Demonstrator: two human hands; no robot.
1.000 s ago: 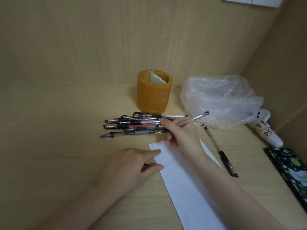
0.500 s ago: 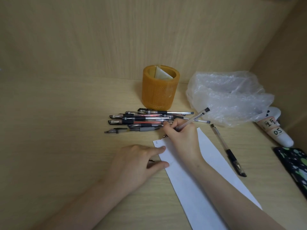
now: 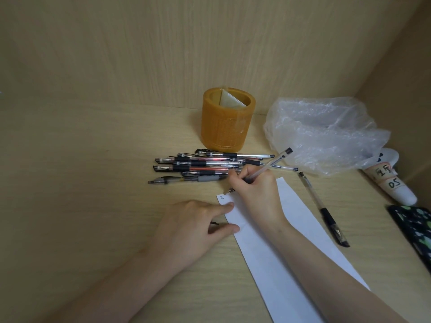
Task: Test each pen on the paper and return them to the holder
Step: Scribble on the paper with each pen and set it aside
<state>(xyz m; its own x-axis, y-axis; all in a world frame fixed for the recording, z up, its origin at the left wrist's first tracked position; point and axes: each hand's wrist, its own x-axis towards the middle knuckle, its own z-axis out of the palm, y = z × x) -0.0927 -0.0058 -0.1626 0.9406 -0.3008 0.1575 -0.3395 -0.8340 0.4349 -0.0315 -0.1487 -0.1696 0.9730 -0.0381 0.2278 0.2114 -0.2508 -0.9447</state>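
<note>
Head view. Left grip (image 3: 193, 227) lies open and flat, fingers straight, pinning the left edge of the paper (image 3: 256, 252). Pile of pens (image 3: 198, 166) lies just far of it; holder (image 3: 227, 122) stands behind the pile, no pens in it. Right grip (image 3: 254, 190) is closed round 1 pen (image 3: 270, 163), tip at the paper's far left corner.

Risks:
- Tip runs off onto the table (image 3: 93, 183).
- Knuckles nudge the pile.
- Palm smears wet ink.
- Strip pivots, being pinned on 1 side only.

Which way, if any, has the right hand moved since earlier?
Yes: right hand and pen shifted slightly toward the person, away from the holder, onto the paper.
</note>
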